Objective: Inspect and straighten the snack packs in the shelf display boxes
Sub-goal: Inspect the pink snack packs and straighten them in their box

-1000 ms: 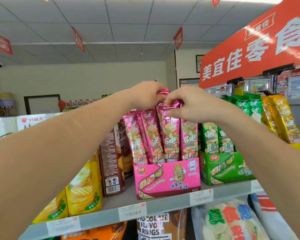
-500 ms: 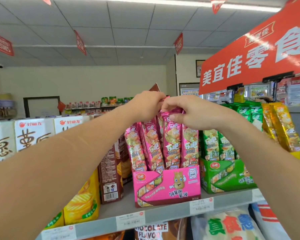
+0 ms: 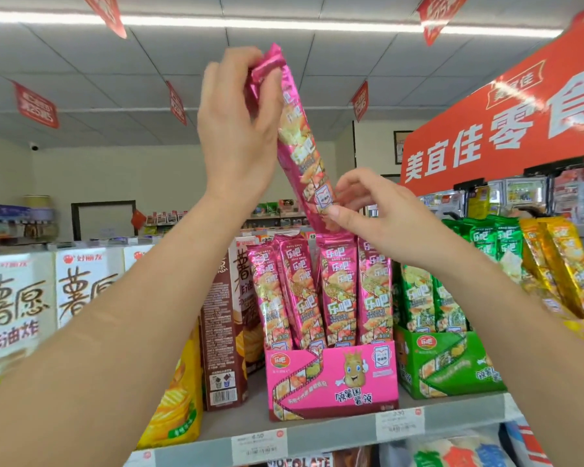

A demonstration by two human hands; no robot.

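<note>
A long pink snack pack (image 3: 300,143) is held up above the pink display box (image 3: 331,382), tilted with its top to the left. My left hand (image 3: 236,129) grips its crimped top end. My right hand (image 3: 381,217) pinches its lower end between thumb and fingers. Several more pink packs (image 3: 321,291) stand upright in the box on the top shelf. A green display box (image 3: 452,365) with green packs stands right beside it.
A brown carton (image 3: 223,332) and yellow chip bags (image 3: 179,399) stand left of the pink box, with white cartons (image 3: 17,305) further left. Gold packs (image 3: 567,271) lean at the far right. Price tags (image 3: 258,446) line the shelf edge. A red sign (image 3: 506,129) hangs above.
Both hands pulled one pink pack up out of the box. My left hand rose high with its top end, and my right hand slid down to its lower end.
</note>
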